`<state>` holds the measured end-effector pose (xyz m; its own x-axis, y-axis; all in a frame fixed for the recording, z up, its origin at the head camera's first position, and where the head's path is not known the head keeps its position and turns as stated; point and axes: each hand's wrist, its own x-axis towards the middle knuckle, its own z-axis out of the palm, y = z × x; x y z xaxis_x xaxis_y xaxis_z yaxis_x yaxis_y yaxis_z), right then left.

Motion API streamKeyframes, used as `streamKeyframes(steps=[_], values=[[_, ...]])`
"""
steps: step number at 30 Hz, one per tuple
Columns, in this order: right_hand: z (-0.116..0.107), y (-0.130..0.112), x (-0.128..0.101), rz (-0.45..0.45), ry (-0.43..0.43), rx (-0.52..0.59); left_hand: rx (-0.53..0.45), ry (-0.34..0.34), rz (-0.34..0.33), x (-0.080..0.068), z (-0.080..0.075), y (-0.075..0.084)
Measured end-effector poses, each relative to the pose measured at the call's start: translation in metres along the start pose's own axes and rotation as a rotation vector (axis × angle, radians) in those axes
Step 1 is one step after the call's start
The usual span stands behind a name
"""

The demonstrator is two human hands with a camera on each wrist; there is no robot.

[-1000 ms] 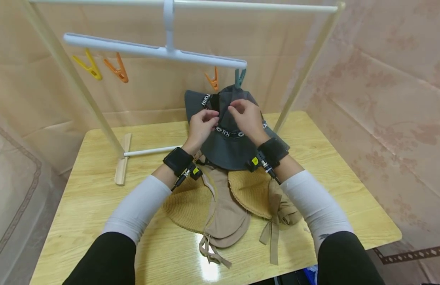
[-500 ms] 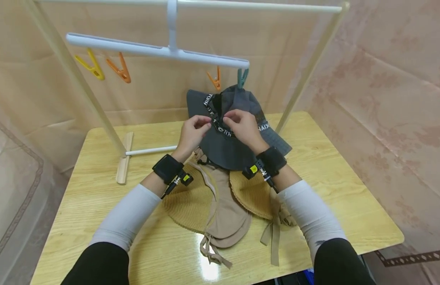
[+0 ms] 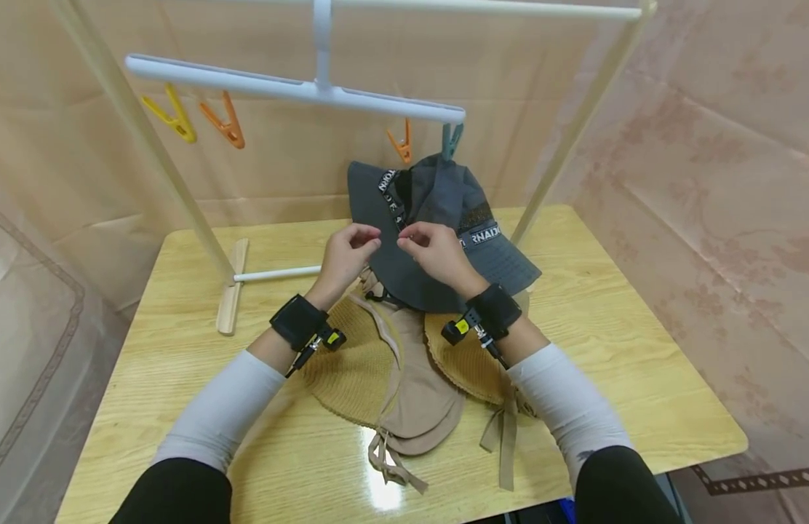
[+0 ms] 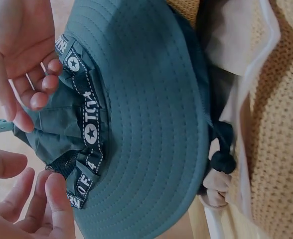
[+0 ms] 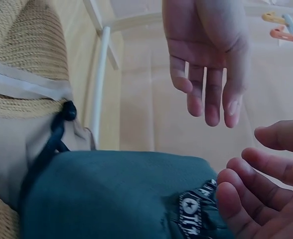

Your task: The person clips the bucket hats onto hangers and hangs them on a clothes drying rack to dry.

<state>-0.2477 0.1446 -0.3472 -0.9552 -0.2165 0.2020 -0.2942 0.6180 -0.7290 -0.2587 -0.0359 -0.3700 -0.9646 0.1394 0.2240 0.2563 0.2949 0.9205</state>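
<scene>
A dark blue-grey brimmed hat [image 3: 417, 273] with a lettered black band [image 4: 90, 124] hangs from a teal clothespin [image 3: 451, 142] at the right end of the white hanger [image 3: 300, 90]. My left hand [image 3: 348, 256] is in front of the hat's left side, fingers loosely bent, with nothing in them. To its right, my right hand [image 3: 437, 253] hovers before the hat, also holding nothing, its fingers loosely bent. A gap separates the two hands in both wrist views. Behind the brim, a black cord with a toggle [image 4: 223, 160] shows.
Woven yellow hats [image 3: 352, 364] with beige cloth [image 3: 417, 407] and ties lie on the wooden table [image 3: 640, 378] below. A yellow clothespin [image 3: 175, 116] and two orange ones [image 3: 228, 127] hang along the hanger. The rack's posts [image 3: 578, 124] stand at both sides.
Both hands have come down and toward me, away from the hat's crown, and more of its band shows. The left hand has also shifted left.
</scene>
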Motion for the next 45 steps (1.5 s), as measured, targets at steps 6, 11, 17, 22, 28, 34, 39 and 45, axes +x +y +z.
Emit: streamKeyframes(steps=[6, 11, 17, 22, 28, 34, 39, 45], values=[[0.007, 0.0, -0.007, 0.0, -0.022, 0.018, 0.068, 0.009, -0.041, -0.009, -0.005, -0.006], [0.012, -0.001, -0.01, -0.012, -0.035, 0.038, 0.098, 0.018, -0.063, -0.016, -0.014, -0.01], [0.027, -0.003, -0.01, -0.052, -0.066, 0.026, 0.138, 0.031, -0.098, -0.024, -0.029, -0.019], [0.041, -0.006, -0.012, -0.064, -0.09, -0.012, 0.191, 0.03, -0.139, -0.029, -0.039, -0.025], [0.055, -0.006, -0.016, -0.078, -0.125, 0.006, 0.246, -0.01, -0.207, -0.038, -0.048, -0.035], [0.06, -0.008, -0.021, -0.057, -0.155, 0.023, 0.284, -0.061, -0.244, -0.043, -0.051, -0.039], [0.069, -0.01, -0.026, -0.072, -0.188, 0.029, 0.319, -0.063, -0.259, -0.048, -0.055, -0.045], [0.077, -0.01, -0.032, -0.067, -0.188, -0.009, 0.373, -0.092, -0.269, -0.055, -0.062, -0.056]])
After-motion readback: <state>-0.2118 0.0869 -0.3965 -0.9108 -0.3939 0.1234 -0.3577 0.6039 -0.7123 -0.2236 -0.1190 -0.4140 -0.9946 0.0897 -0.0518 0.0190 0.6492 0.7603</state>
